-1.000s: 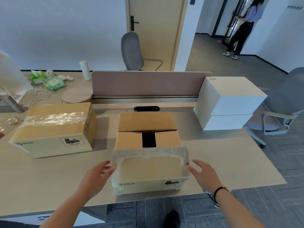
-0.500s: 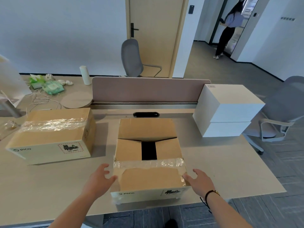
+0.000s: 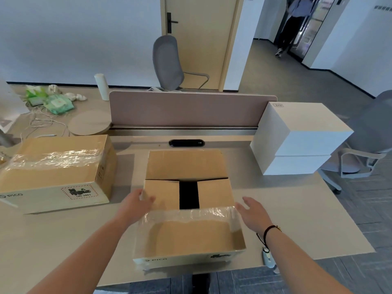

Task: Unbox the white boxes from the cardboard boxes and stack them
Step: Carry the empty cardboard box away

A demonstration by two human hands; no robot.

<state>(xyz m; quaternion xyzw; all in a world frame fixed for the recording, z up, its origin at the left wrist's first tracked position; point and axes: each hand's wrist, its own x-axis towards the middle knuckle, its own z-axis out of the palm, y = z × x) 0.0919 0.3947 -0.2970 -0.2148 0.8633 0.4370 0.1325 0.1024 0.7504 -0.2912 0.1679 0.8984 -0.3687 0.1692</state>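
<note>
- Left hand (image 3: 135, 203), fingers extended, touches the left inner flap of the open cardboard box (image 3: 188, 209) between both hands.
- Right hand (image 3: 252, 213), fingers spread, hovers just beside its right edge.

The beige desk (image 3: 297, 219) bears an open cardboard box (image 3: 188, 209), a taped cardboard box (image 3: 57, 172), and two stacked white boxes (image 3: 297, 141).
</note>
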